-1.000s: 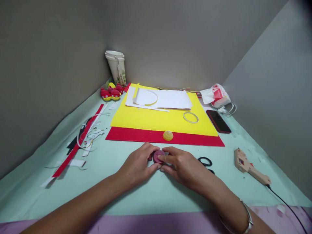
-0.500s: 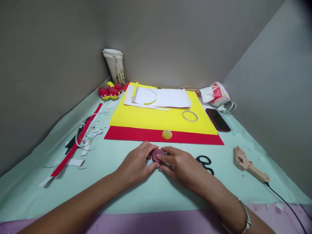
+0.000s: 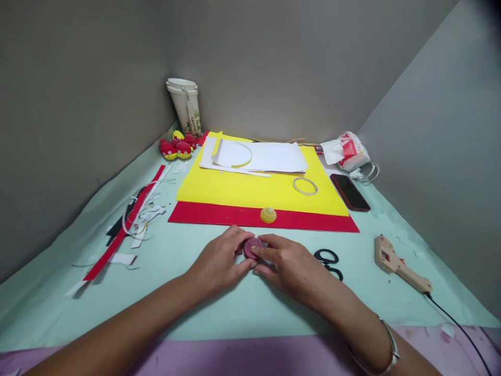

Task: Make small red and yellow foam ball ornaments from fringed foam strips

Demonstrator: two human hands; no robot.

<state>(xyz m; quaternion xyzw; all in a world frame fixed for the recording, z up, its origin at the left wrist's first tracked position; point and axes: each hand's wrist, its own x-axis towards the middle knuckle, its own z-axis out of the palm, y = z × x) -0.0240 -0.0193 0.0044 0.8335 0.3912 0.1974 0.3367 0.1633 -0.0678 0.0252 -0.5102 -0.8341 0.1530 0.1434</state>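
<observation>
Between the fingertips of both hands is a small round pinkish-purple disc [image 3: 252,248] with a ringed, coil-like surface. My left hand [image 3: 220,259] pinches its left edge with thumb and fingers. From the other side my right hand [image 3: 284,261] holds it, index finger pressed on its face. A little beyond the hands, a small yellow dome [image 3: 268,215] rests on the red sheet [image 3: 219,215]. Black-handled scissors [image 3: 327,256] lie beside my right hand, their blades hidden under it.
A yellow sheet [image 3: 235,189] bears white paper [image 3: 274,156] and a ring [image 3: 305,186]. Red and white strips [image 3: 113,245] lie left, below red-yellow ornaments [image 3: 176,148] and white cups [image 3: 183,102]. At right are a phone [image 3: 350,192], tissues [image 3: 352,151] and a corded glue gun [image 3: 401,265].
Both hands keep the same grip on the disc, almost still. The whole view has shifted very slightly.
</observation>
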